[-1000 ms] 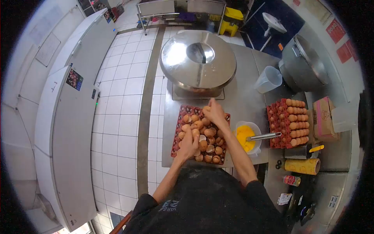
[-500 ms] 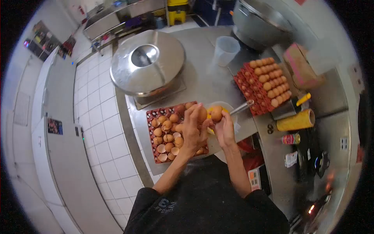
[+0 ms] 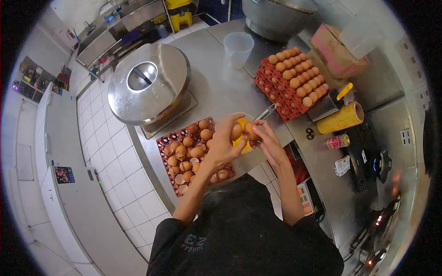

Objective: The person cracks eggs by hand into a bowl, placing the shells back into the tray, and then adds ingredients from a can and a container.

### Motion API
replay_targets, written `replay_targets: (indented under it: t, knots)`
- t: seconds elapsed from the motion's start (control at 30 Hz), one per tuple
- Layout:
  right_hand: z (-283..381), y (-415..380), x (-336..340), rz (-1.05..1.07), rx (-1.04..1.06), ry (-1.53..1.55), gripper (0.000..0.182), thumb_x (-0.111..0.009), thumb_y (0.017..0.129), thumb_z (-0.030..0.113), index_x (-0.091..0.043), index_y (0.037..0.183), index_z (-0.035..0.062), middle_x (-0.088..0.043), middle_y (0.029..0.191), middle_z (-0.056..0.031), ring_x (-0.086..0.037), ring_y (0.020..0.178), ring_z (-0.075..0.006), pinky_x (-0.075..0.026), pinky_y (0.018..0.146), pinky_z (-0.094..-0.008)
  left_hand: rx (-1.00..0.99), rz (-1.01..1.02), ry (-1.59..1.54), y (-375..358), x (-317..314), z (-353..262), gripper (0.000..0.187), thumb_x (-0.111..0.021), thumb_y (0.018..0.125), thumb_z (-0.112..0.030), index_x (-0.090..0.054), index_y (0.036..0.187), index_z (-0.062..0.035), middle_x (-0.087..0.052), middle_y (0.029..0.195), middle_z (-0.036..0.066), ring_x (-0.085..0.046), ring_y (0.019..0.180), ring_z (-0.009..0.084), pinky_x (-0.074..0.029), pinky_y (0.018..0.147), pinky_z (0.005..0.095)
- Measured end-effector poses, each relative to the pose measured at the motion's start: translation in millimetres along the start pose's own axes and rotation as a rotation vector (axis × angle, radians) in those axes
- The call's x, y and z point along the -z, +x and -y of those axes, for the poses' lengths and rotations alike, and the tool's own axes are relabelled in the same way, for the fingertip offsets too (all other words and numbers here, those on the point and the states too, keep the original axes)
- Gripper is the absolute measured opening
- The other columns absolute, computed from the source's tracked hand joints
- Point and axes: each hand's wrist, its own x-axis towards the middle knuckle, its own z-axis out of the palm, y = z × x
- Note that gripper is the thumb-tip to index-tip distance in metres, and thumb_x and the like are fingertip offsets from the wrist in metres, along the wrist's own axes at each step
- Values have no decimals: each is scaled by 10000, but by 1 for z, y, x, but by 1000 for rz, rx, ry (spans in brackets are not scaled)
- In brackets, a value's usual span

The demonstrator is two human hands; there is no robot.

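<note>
My left hand [image 3: 224, 146] closes round a brown egg [image 3: 236, 132] at its fingertips. Facing it, my right hand [image 3: 270, 143] has its fingers wrapped on a second brown egg [image 3: 250, 130], and the two eggs are close together. Right beneath them sits a bowl [image 3: 238, 116] with yellow egg in it, partly hidden by my hands. A metal whisk handle [image 3: 266, 112] sticks out over the bowl's far right side. Left of my left hand is a red egg tray [image 3: 162, 143] bearing cracked brown shells [image 3: 179, 178], some of them open halves.
Stacked red trays of brown eggs [image 3: 294, 83] stand at the back right, near a clear plastic jug [image 3: 238, 49] and a large pot [image 3: 271, 20]. A big domed steel lid [image 3: 156, 101] is at the left. Farther right are a yellow roll [image 3: 340, 117] and a can [image 3: 338, 141].
The view has shifted, so the table's things appear farther left and higher. The two eggs in my hands have come closer together above the bowl.
</note>
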Motion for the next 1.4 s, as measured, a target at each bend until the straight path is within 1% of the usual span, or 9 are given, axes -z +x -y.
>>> replay_targets:
  t: [0.07,0.17,0.27,0.47,0.6,0.67,0.97,1.2,1.4]
  knots:
    - [2,0,7,131,-54,-143,380,-626,1011,225,-474,1320,66,-619,1113,-73,-611,928,-134,-512,780,-286,-159,185,167,7,6,4,458,-722,831,-95,-601,1271,-57,-620,1183,158,-626,1101,323,-514,933,388]
    - [2,0,3,141,172,-452,430,-686,964,132,-485,1329,28,-649,1121,-97,-650,996,-154,-550,835,-293,-180,214,118,12,12,4,415,-745,806,-105,-642,1206,-62,-670,1096,149,-668,1009,346,-540,879,389]
    - [4,2,2,145,135,-543,453,-699,934,68,-516,1341,-11,-654,1185,-124,-644,1109,-180,-547,928,-325,-220,215,136,17,13,16,375,-740,796,-97,-666,1162,-69,-708,1025,146,-702,934,344,-560,831,394]
    - [-19,19,14,121,222,-536,452,-658,925,19,-545,1360,-36,-588,1319,-154,-609,1179,-188,-544,950,-333,-190,199,106,19,10,33,372,-727,791,-79,-663,1157,-73,-717,1036,163,-708,971,349,-566,824,398]
    - [-9,14,5,134,349,-681,494,-629,893,-27,-545,1379,-13,-596,1284,-156,-621,1174,-226,-528,959,-342,-201,177,118,18,15,32,377,-728,796,-77,-658,1167,-74,-715,1043,163,-708,977,351,-565,834,400]
    - [8,4,-5,66,513,-1117,543,-592,861,-58,-553,1395,29,-592,1224,-165,-623,1148,-287,-507,962,-352,-246,152,86,17,19,30,379,-736,800,-82,-660,1171,-90,-712,1067,153,-706,977,352,-563,837,402]
    - [35,-1,-42,149,459,-1180,550,-556,859,-45,-552,1402,47,-585,1182,-173,-621,1074,-354,-505,922,-404,-275,55,120,7,39,28,394,-761,788,-77,-658,1168,-88,-694,1024,128,-685,941,350,-556,795,407]
    - [-11,17,-69,256,649,-1281,557,-589,852,-11,-551,1404,57,-580,1241,-204,-606,1115,-399,-488,979,-431,-236,-154,155,-42,61,42,413,-772,784,-102,-645,1177,-83,-669,1024,142,-676,898,364,-549,751,420]
    - [-99,37,-107,525,376,-1202,587,-575,870,44,-490,1451,34,-573,1320,-240,-538,1269,-399,-406,1099,-455,144,-378,325,-134,97,86,421,-774,832,-111,-637,1229,-84,-696,1120,153,-686,1018,355,-556,842,413]
